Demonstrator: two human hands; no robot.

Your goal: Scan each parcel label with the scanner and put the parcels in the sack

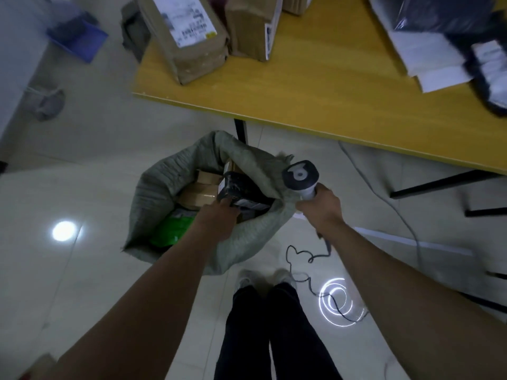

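Note:
A grey woven sack (164, 174) stands open on the floor in front of my feet. Inside lie brown cardboard parcels (201, 192) and a green packet (171, 229). My left hand (218, 219) reaches into the sack's mouth and grips a black parcel (241, 189) with a white label on its near side. My right hand (321, 205) holds the scanner (300, 176) by its handle, just right of the sack's rim, its dark head pointing up.
A yellow table (329, 100) stands beyond the sack with cardboard boxes (186, 37) at its left end and black and white bags (450, 31) at its right. The scanner's cable (310, 272) coils on the tiled floor by my shoes. The table's black legs (241, 130) rise behind the sack.

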